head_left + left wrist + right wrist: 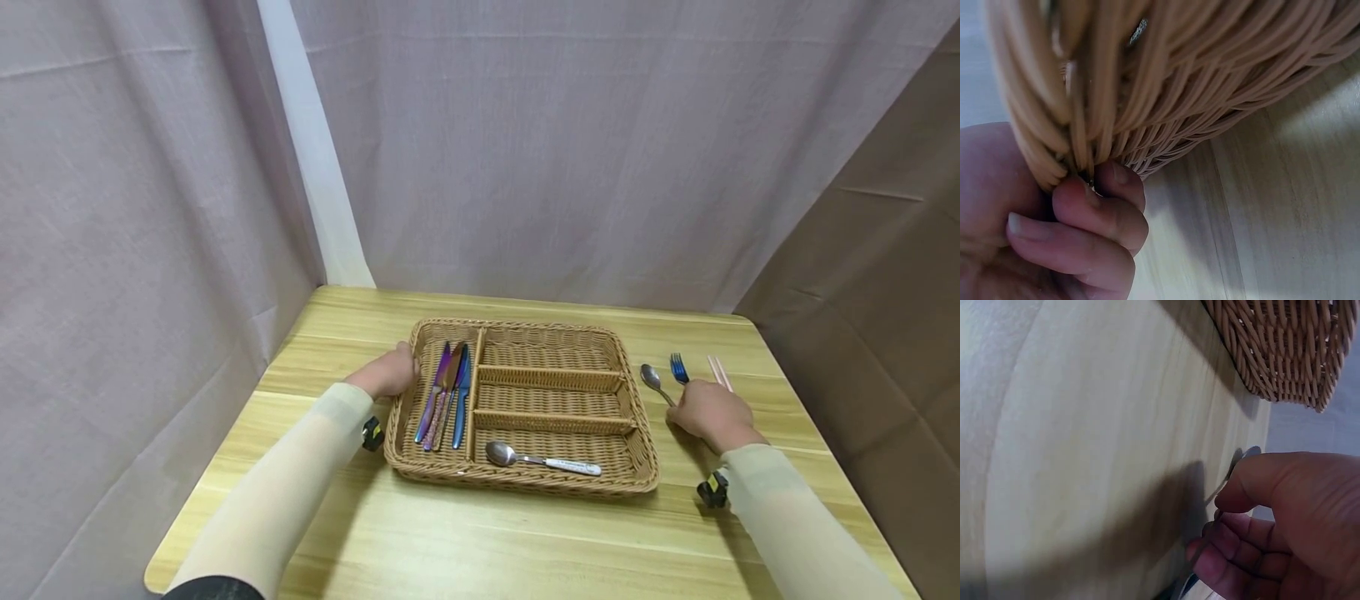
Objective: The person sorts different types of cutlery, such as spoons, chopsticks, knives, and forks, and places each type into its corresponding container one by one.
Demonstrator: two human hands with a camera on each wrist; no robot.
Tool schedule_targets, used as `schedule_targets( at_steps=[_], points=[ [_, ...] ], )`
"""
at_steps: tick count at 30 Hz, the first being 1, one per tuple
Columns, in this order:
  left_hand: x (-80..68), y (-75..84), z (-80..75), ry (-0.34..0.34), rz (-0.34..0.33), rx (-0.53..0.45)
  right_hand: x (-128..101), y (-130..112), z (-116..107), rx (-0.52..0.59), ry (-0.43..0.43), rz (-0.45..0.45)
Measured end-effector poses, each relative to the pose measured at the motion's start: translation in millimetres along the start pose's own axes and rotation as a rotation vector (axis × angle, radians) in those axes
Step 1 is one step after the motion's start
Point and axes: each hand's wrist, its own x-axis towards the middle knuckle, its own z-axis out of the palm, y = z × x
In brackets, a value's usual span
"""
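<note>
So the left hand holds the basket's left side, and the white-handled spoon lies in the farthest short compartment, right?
Not the farthest: the head view shows the white-handled spoon in the nearest short compartment; the left hand does hold the basket's left side.

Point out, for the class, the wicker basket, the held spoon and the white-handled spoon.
Wicker basket (pixel 525 480): head view, front rim.
Held spoon (pixel 652 379): head view, bowl.
White-handled spoon (pixel 557 463): head view, handle.
</note>
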Motion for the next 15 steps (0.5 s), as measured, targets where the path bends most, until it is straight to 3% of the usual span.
schedule_targets(
  at_steps=[10,15],
  points=[
    [0.1,-0.1,0.0,0.010,0.024,0.040,-6.0,-4.0,-10.5,0.016,0.025,-0.062],
    [0.1,-0.3,-0.5,-0.013,0.008,-0.004,-4.8,-5.1,-12.1,0.017,0.057,-0.103]
  ],
)
